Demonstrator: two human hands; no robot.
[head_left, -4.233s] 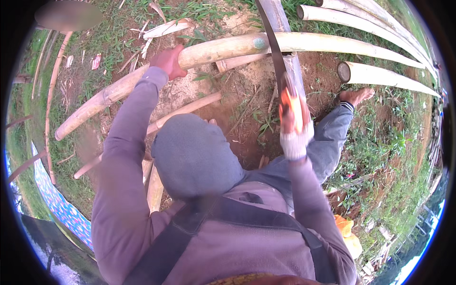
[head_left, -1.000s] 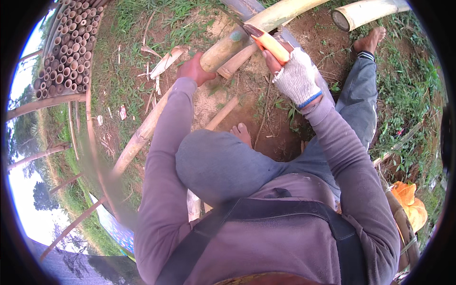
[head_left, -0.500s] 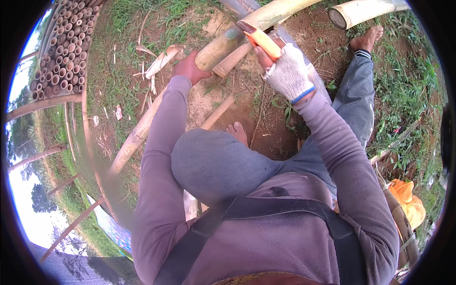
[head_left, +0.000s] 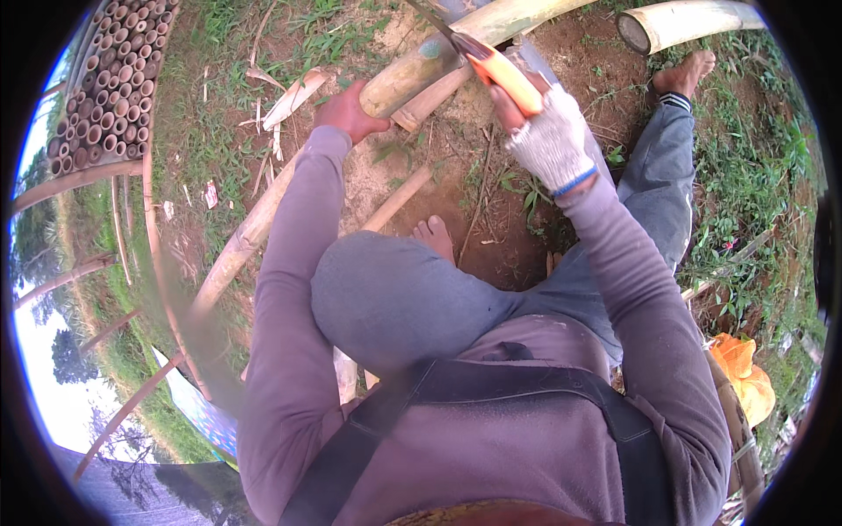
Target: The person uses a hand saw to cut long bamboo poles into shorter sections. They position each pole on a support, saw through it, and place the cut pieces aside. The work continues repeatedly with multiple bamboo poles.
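Observation:
A thick bamboo pole [head_left: 408, 77] slants from upper right toward my left hand [head_left: 347, 112], which is bare and closed around its near end. My right hand [head_left: 553, 136], in a white knitted glove with a blue cuff edge, is wrapped round the orange handle [head_left: 513, 81] of a hand saw. The saw's dark blade [head_left: 431, 17] lies across the bamboo pole, pointing up and left; its far end runs out of the picture. Under the held pole shows a shorter bamboo piece [head_left: 430, 101].
Another cut bamboo pole [head_left: 693, 24] lies at upper right, close to my outstretched foot [head_left: 686, 72]. A long bamboo pole [head_left: 246, 237] passes left of my knee. Bamboo tubes [head_left: 114, 88] are stacked at upper left. An orange cloth-like thing [head_left: 744, 377] sits at lower right.
My right hand and the saw have shifted a little toward me and to the right. My left hand keeps its hold on the bamboo pole's end.

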